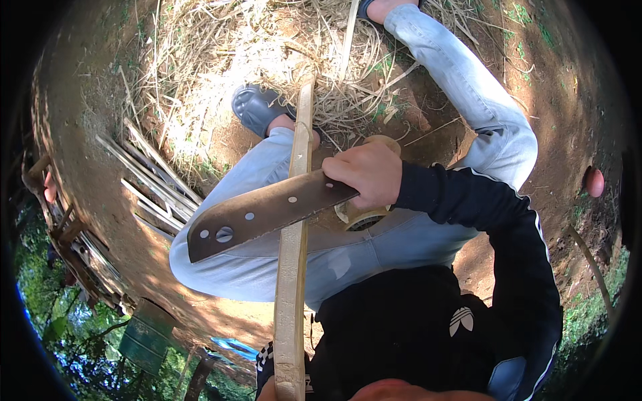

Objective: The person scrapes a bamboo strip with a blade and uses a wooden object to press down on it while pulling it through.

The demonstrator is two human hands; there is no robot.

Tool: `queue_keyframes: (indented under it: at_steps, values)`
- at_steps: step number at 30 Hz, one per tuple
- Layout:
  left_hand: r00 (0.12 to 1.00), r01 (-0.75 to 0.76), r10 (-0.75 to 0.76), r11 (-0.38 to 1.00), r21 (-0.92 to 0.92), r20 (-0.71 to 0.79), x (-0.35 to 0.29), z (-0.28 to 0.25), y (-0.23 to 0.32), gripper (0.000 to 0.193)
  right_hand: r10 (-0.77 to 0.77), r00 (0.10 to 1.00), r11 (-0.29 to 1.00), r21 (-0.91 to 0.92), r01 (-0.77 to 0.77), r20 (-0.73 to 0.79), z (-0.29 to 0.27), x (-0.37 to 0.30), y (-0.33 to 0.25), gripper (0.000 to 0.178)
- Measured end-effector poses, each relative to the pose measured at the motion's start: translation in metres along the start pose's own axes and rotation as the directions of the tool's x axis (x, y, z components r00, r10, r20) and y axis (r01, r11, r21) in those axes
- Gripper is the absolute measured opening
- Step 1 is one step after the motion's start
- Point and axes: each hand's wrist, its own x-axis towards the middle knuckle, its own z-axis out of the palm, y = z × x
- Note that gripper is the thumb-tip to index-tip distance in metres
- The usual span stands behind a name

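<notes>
A long pale bamboo strip (301,150) runs from the shavings between my feet up toward my body. Its near end is at my left hand (267,390), which shows only in part at the lower edge, closed around the strip. My right hand (366,172) is closed on a broad dark machete (267,210) with several round holes along its blade. The blade lies across the upper side of the strip, over my thigh, with its wide end pointing left. Below my right hand shows a pale round-ended wooden piece (361,219), partly hidden by the hand.
Thin shavings (200,87) are heaped on the brown soil around my dark shoe (257,110). Several split strips (150,177) lie to the left of my bent leg. A green panel (146,336) and a blue item (234,347) are at the lower left.
</notes>
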Motion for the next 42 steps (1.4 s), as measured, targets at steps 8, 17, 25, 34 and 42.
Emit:
queue_keyframes:
  at_steps: [8,17,25,34,42]
  values:
    - [1.0,-0.006,0.007,1.0,0.027,-0.019,-0.006,0.005,0.008,0.018,0.084,0.996,0.996,0.036,-0.085,0.033,0.003,0.005,0.008,0.025]
    - [0.999,-0.005,0.007,0.999,0.041,-0.04,-0.014,0.004,0.016,0.018,0.161,0.987,0.987,0.011,-0.162,0.005,0.012,0.004,0.024,0.025]
    - [0.999,-0.01,0.013,0.998,0.059,-0.052,-0.022,0.003,0.021,0.018,0.252,0.967,0.964,-0.077,-0.254,-0.037,0.011,0.015,0.038,0.022]
    - [0.998,0.007,-0.003,0.998,0.07,-0.065,-0.022,0.0,0.027,0.018,0.339,0.941,0.935,-0.115,-0.337,0.002,0.013,0.021,0.052,0.023]
    - [0.998,0.01,-0.006,0.997,0.07,-0.058,-0.019,-0.003,0.025,0.017,0.364,0.931,0.91,-0.209,-0.359,-0.014,0.011,0.026,0.079,0.03]
